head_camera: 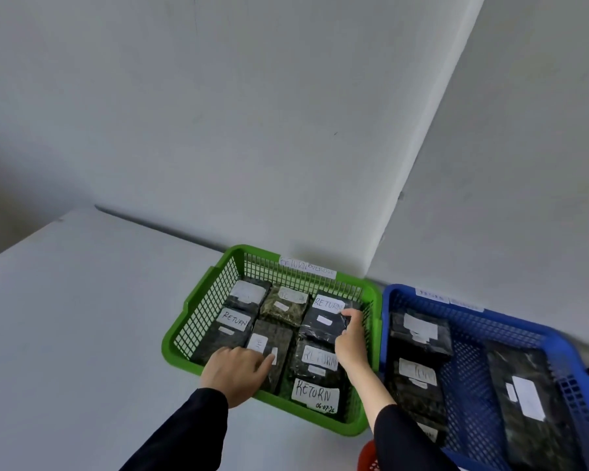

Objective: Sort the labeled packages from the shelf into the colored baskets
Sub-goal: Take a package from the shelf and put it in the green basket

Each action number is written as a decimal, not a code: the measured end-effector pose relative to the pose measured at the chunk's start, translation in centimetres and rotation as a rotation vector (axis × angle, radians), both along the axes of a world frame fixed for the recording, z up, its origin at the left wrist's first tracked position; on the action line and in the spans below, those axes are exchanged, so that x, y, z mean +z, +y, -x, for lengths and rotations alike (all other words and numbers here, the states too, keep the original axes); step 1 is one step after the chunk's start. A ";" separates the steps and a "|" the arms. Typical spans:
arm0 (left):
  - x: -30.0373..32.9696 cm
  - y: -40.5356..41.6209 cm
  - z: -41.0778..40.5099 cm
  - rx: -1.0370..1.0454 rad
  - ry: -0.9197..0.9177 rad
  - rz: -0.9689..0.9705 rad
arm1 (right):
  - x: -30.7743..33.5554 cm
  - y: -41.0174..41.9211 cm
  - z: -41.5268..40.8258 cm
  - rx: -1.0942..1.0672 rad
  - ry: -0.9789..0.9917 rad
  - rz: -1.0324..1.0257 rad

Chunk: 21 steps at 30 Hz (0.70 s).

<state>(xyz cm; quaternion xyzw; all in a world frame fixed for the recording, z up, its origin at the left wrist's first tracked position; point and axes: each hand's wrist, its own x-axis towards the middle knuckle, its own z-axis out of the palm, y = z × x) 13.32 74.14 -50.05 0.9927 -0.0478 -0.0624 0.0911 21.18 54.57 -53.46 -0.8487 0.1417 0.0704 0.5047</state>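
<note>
Our right hand [349, 338] pinched a package [323, 322] in the green basket [201, 311]. Our left hand [235, 370] rested with relaxed fingers on another package [272, 338].

Two hands inside a green basket [198, 321] full of dark packages. Left hand [233, 370] flat on a middle package [276, 338], right hand [349, 338] pinching a far package [323, 322] marked RETURN. Blue basket [558, 338] just beside, red basket [368, 457] peeking below.

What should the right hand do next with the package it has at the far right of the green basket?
Probably let go and withdraw. The right hand pinches the RETURN package, which already lies flat in the green basket beside the other packages, while the left hand rests on the middle package. It looks placed.
</note>
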 end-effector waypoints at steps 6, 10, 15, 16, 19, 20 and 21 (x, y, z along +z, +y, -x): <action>-0.2 0.1 0.3 -0.024 -0.065 -0.013 | -1.5 1.7 1.7 0.101 -0.127 0.446; -0.3 0.0 0.2 -0.017 -0.076 -0.011 | -1.0 2.4 1.9 0.250 -0.178 0.597; -0.5 0.2 0.4 -0.001 -0.040 0.001 | -1.5 1.5 1.5 0.407 -0.016 0.639; -0.6 0.2 0.3 -0.004 -0.041 0.000 | -1.6 1.4 1.4 0.410 -0.001 0.634; -0.7 0.2 0.2 0.001 -0.016 -0.010 | -1.8 1.3 1.4 0.423 0.046 0.667; -0.6 0.2 0.2 0.002 0.000 -0.019 | -1.8 1.3 1.4 0.429 0.061 0.687; -0.6 0.2 0.2 0.001 0.014 -0.024 | -1.7 1.4 1.3 0.437 0.076 0.704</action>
